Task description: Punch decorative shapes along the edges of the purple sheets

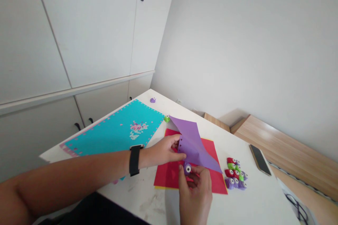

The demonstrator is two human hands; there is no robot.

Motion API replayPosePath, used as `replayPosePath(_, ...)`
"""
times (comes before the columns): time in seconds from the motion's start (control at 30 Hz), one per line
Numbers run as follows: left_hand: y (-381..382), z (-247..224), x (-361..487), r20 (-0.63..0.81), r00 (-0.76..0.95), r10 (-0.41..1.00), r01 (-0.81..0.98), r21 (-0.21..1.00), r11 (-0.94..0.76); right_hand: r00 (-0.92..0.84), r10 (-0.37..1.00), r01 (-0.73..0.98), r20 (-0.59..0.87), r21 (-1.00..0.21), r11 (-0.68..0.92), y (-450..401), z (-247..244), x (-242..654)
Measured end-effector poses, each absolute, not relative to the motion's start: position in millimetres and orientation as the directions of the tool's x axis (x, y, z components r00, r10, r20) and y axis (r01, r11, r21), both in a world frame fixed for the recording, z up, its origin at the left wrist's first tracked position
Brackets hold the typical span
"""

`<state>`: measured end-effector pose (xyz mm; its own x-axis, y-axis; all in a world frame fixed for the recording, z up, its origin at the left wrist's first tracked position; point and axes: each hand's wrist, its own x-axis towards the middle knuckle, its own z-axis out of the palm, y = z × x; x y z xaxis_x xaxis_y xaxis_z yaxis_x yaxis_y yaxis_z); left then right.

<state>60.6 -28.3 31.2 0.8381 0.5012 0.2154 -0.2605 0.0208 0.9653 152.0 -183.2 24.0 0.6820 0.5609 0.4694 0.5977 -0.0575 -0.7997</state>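
Note:
My left hand [169,150] pinches the left edge of a purple sheet of paper [194,144], close to a row of small punched holes. The sheet is lifted and bent over a red sheet [169,174] on the table. In my right hand [196,190] is a purple craft punch [187,168] with a star mark on its white round top, held between thumb and fingers at the lower edge of the purple paper. Whether the paper sits inside the punch's slot I cannot tell. A yellow edge shows under the red sheet.
A turquoise sheet [105,130] with pink and white cut-outs lies left. Several coloured punches [235,174] cluster right, near a phone [260,160]. A green punch [167,119] and another purple punch [152,100] stand farther back. Glasses [297,205] lie lower right; white cabinets [79,24] stand left.

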Motion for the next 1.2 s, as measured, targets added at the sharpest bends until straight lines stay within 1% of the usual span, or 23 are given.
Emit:
replayPosePath(0.3,-30,36,60,0.217,0.858,0.466,-0.289,0.953,0.089,0.652,0.554,0.650,0.517,-0.758,-0.058,-186,26,148)
replayPosePath(0.47,-30,35,61,0.214,0.860,0.464,-0.309,0.941,0.140,0.651,0.554,0.647,0.518,-0.761,-0.049,-186,23,150)
replayPosePath(0.67,-27,31,62,0.168,0.875,0.455,-0.268,0.950,0.164,0.669,0.547,0.632,0.503,-0.772,-0.064,-185,27,149)
replayPosePath(0.8,-26,28,63,0.149,0.898,0.415,-0.247,0.949,0.194,0.681,0.535,0.628,0.501,-0.775,-0.073,-185,28,154)
replayPosePath(0.93,-25,28,63,0.115,0.912,0.394,-0.214,0.952,0.219,0.711,0.565,0.547,0.420,-0.834,-0.069,-185,23,161)
replayPosePath(1.1,-23,28,63,0.082,0.920,0.383,-0.174,0.962,0.213,0.742,0.578,0.401,0.340,-0.916,0.025,-181,10,167)
replayPosePath(1.2,-23,28,62,0.063,0.925,0.375,-0.158,0.960,0.230,0.748,0.606,0.284,0.271,-0.956,0.078,-179,5,169)
